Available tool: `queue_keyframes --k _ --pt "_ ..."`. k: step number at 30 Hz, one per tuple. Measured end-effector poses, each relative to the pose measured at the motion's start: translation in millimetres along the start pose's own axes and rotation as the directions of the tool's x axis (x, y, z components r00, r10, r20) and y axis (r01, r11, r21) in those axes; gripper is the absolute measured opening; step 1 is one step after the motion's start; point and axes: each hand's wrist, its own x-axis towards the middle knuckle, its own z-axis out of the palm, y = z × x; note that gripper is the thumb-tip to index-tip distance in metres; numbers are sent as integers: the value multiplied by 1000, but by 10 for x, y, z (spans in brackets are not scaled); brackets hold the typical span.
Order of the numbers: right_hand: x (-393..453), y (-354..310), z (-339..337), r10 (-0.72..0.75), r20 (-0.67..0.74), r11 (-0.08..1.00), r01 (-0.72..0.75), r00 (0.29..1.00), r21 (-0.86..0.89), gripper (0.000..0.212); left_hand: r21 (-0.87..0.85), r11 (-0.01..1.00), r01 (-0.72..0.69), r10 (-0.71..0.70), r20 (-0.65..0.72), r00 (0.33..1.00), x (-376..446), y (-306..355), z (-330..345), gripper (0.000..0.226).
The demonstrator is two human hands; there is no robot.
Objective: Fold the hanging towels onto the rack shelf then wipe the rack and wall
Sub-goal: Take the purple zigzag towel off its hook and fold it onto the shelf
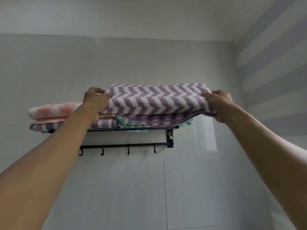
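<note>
Head view, looking up at a black wall rack [170, 138] on a pale tiled wall [132, 63]. Both arms reach up. Left hand [96, 101] grasps the left end of a folded purple-and-white chevron towel [156, 98], fingers curled over its edge. Right hand [219, 103] grasps the right end the same way, thumb on top, fingers under the fold. Towel is held level on top of the stack on the rack shelf, sagging slightly at its lower layers.

Under it on the shelf: a mint-green towel [126, 123], partly hidden, one corner poking out at the right end. Left part of the shelf holds a pink-and-white folded towel [54, 110] lying on another purple striped towel [41, 127], which overhangs the shelf's left end.

Below the shelf a black bar with hooks [127, 151]; nothing hangs on the four visible ones. Right side wall [274, 63] shows wide grey and white stripes.
</note>
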Motion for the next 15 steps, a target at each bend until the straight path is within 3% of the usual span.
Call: queue_keyframes --k 11,15 --pt "1531 151 467 37 58 999 -39 998 34 26 14 1000 28 -28 5 1000 1001 82 717 19" --pt "1854 303 609 120 75 992 -122 990 25 20 163 986 35 -41 33 999 1217 30 898 30"
